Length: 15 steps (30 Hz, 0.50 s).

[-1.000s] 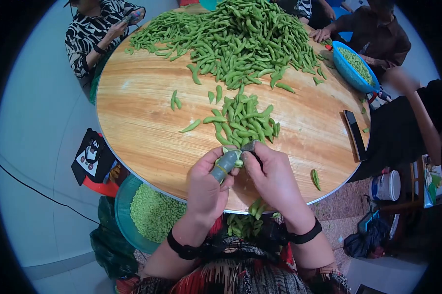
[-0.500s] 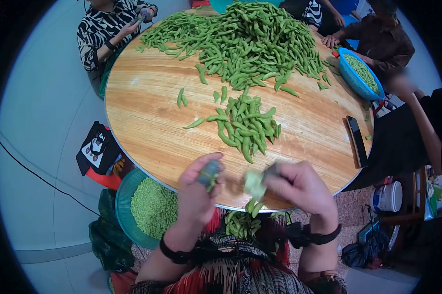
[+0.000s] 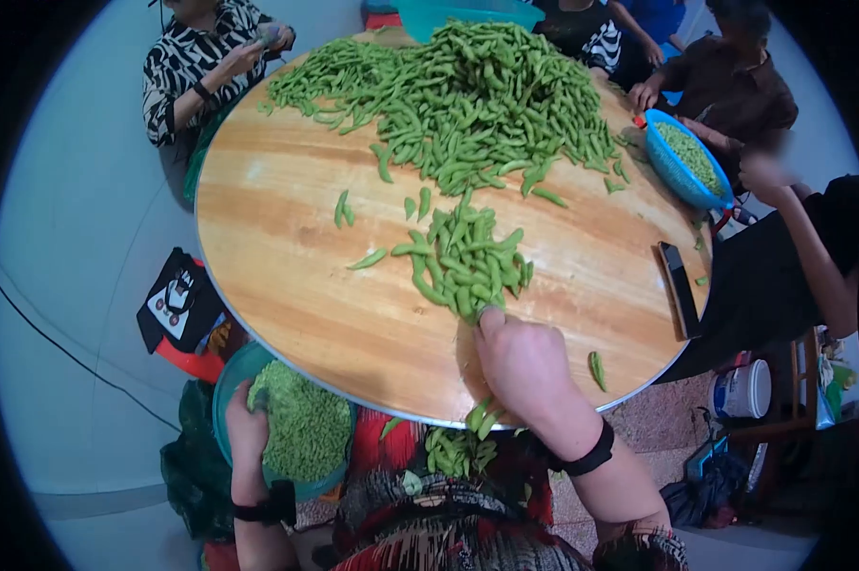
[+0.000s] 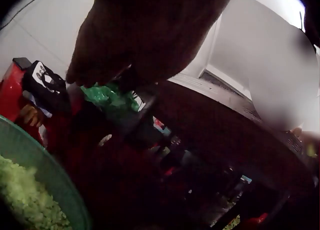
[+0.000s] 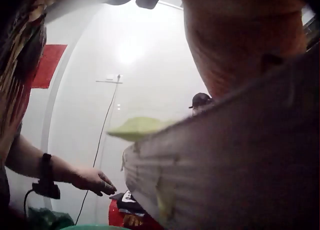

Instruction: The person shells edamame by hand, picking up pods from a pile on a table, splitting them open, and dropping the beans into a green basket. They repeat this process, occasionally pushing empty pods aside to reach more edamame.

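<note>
Green edamame pods point(image 3: 472, 252) lie in a small heap on the round wooden table point(image 3: 287, 276). My right hand point(image 3: 529, 371) reaches to the near end of this heap, its curled fingers pinching the tip of a pod; a dark cover shows on its thumb. To the left, my left hand point(image 3: 247, 438) hangs low over a green basin point(image 3: 222, 404) of shelled beans point(image 3: 306, 428). In the right wrist view its fingers point(image 5: 102, 182) point loosely downward with nothing in them.
A large mound of pods point(image 3: 487, 105) covers the far side of the table. At the right stand a blue basket point(image 3: 672, 167) of beans and a phone point(image 3: 679, 290). Pods and hulls point(image 3: 458, 452) lie at my lap below the edge. Several people sit around.
The hands have parted. My left hand moved from the table's edge down to the basin. My right hand no longer has the pale hull and moved forward to the small heap.
</note>
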{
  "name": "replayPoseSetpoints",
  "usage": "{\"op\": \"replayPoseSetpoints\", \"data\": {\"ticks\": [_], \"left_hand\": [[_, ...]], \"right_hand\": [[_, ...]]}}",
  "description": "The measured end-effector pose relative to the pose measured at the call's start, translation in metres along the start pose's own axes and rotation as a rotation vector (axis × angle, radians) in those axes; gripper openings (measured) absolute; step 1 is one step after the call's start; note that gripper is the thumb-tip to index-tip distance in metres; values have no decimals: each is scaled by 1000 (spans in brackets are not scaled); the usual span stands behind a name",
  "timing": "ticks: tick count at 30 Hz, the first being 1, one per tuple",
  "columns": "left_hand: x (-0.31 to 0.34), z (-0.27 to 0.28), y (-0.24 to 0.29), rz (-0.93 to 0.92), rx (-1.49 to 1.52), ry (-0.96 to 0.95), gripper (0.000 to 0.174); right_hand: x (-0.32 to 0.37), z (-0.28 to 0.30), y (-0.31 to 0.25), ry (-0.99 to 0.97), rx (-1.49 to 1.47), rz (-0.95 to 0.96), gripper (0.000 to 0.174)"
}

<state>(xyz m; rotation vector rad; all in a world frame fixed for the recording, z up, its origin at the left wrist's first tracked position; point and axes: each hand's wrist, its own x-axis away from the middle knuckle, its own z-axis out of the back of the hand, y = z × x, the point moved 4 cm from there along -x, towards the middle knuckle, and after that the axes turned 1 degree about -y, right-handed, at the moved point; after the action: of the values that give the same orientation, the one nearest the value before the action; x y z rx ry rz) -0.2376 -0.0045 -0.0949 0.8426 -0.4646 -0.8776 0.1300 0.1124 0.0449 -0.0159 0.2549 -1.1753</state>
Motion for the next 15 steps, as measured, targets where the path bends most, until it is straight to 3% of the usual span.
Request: {"op": "replayPoseSetpoints", "data": {"ticks": [1, 5, 6, 7, 9, 11, 13, 15], "left_hand": [[-1, 1, 8, -132, -451, 124, 33], [1, 21, 66, -190, -171, 324, 35], [8, 17, 102, -393, -75, 296, 34], [19, 10, 135, -591, 20, 266, 33], [46, -23, 186, -582, 89, -68, 35], [79, -49, 247, -930, -96, -345, 36], [88, -77, 264, -1110, -8, -364, 35], [83, -89, 271, -1019, 64, -433, 29]], "right_hand": [[0, 1, 2, -16, -37, -3, 21], [3, 20, 11, -15, -237, -107, 19], [4, 26, 12, -10, -232, -110, 19], [5, 34, 8, -17, -287, -46, 19], [7, 47, -2, -82, -387, 38, 19], [9, 61, -11, -160, -367, 85, 19], [14, 66, -15, -225, -376, 158, 17], [15, 63, -6, -144, -536, 132, 19]]}}
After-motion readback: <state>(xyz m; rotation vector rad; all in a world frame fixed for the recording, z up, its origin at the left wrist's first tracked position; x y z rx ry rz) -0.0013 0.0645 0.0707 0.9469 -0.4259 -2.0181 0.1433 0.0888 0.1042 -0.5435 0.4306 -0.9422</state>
